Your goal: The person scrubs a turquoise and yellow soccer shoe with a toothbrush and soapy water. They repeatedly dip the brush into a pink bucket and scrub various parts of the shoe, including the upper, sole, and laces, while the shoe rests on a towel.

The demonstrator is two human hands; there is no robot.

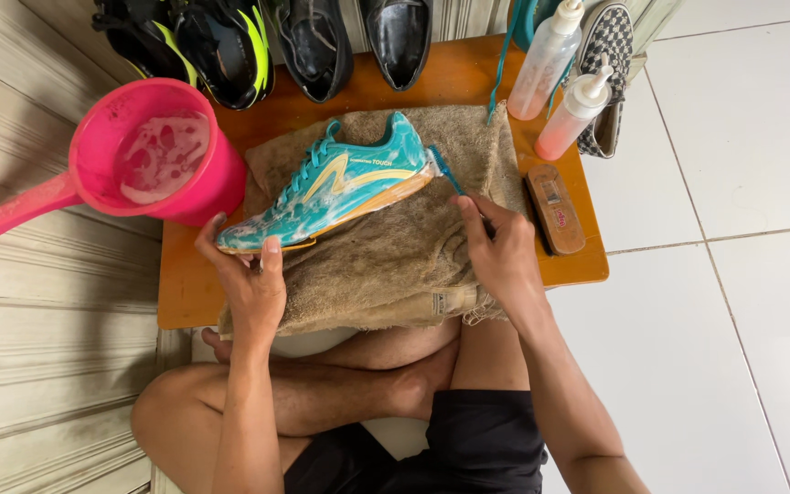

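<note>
Step in hand: the person is scrubbing the sneaker [336,187] at its heel end; by the suds over its side, I judge the washing is well along on this face.
Sneaker: a teal shoe with orange and white stripes is lying on its side on the towel [386,265], toe toward the person's left, heel toward the right, foam clinging along the sole edge.
Left hand: the left hand [250,279] is pinching the toe, thumb over the sole edge and fingers under, closed on the sneaker and steadying it.
Right hand: the right hand [500,252] is closing around the handle of a blue brush [443,169], fingers curled tight; the bristle head is touching the heel, though the head is small and it could be a toothbrush.
Towel: a brown, damp-looking cloth is covering the middle of the small orange table [189,293].
Dipper: a pink dipper [153,155] of soapy water is sitting at the table's left corner, just beside the sneaker's toe.
Bottles: two squeeze bottles [561,87] are standing at the far right, near a wooden brush [555,209] lying on the table edge.
Other shoes: dark pairs [267,46] are lining the far edge.
Next move calls for: short strokes around the heel curve, a firm hold at the toe so the shoe is not sliding on the wet cloth, and probably a dip in the dipper once the foam is thinning.
</note>
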